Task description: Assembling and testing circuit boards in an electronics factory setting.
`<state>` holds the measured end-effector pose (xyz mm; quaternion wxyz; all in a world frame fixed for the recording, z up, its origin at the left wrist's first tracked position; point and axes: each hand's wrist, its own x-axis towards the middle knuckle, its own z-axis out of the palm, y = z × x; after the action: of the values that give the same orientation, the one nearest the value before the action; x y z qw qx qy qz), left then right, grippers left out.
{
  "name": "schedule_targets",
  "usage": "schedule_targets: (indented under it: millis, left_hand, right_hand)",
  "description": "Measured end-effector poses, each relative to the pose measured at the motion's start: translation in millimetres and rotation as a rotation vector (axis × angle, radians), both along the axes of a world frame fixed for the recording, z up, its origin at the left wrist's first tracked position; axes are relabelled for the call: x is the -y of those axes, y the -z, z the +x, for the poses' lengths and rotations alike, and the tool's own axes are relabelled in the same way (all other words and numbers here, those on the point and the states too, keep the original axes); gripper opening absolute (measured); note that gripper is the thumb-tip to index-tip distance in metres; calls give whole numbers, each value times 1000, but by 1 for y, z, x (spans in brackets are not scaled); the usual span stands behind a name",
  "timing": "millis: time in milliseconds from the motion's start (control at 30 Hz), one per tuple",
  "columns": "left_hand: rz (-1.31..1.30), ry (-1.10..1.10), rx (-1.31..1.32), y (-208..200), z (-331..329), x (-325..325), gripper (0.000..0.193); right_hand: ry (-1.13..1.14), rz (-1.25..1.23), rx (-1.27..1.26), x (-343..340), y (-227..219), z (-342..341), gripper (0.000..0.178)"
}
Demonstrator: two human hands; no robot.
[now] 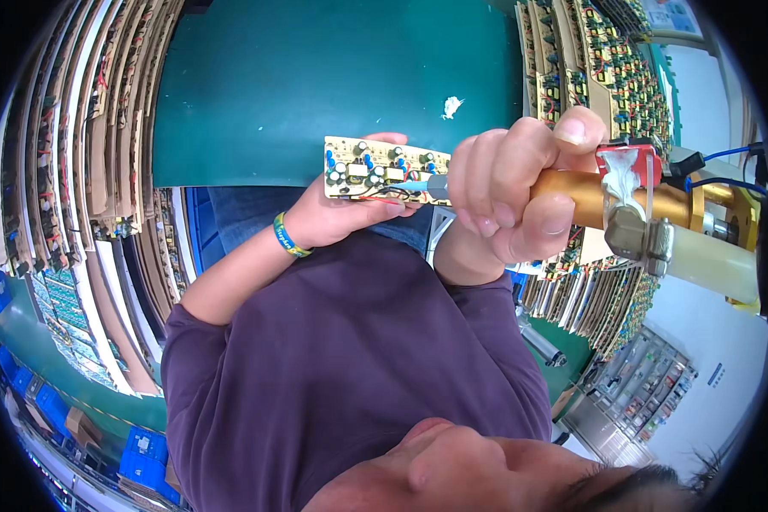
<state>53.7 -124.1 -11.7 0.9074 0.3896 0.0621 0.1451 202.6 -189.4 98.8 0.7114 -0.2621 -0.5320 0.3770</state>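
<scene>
My left hand (337, 215), with a blue and yellow wristband on its wrist, grips a pale circuit board (336, 169) from below and behind. Blue, black and green-topped components stand along the board, with thin wires among them. Wrapped around the front of a gold-coloured glue gun (576, 198) is my right hand (508, 183). The gun's light blue nozzle (414, 186) points left, its tip over the board's components; whether it touches them I cannot tell. A red part (644, 162) with a white smear on it sits on the gun behind my fingers.
A green tabletop (316, 77) lies beyond my hands, with a white crumpled blob (451, 107) on it. Rows of circuit boards between cardboard sheets stand at the left (111, 128) and right (606, 77). Blue wires (725, 183) run from the gun. Blue bins (145, 456) are at lower left.
</scene>
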Motion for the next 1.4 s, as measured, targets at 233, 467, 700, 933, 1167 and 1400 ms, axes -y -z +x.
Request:
schedule_targets:
  millis: [233, 467, 700, 933, 1167, 1400]
  left_hand:
    - [-28, 6, 8, 5, 0, 2, 65]
    - [-108, 15, 6, 6, 1, 4, 64]
    - [-64, 23, -13, 5, 2, 4, 65]
    - [76, 10, -41, 2, 1, 2, 66]
    - [63, 10, -33, 1, 1, 2, 67]
    - [62, 12, -7, 4, 3, 3, 68]
  right_hand:
    - [11, 15, -3, 1, 0, 0, 42]
    - [-3, 21, -30, -1, 3, -1, 49]
    - [14, 8, -58, -2, -2, -4, 55]
    - [19, -6, -40, -5, -2, -7, 53]
    - [-15, 24, -47, -7, 0, -7, 51]
    - [-25, 32, -46, -6, 0, -6, 52]
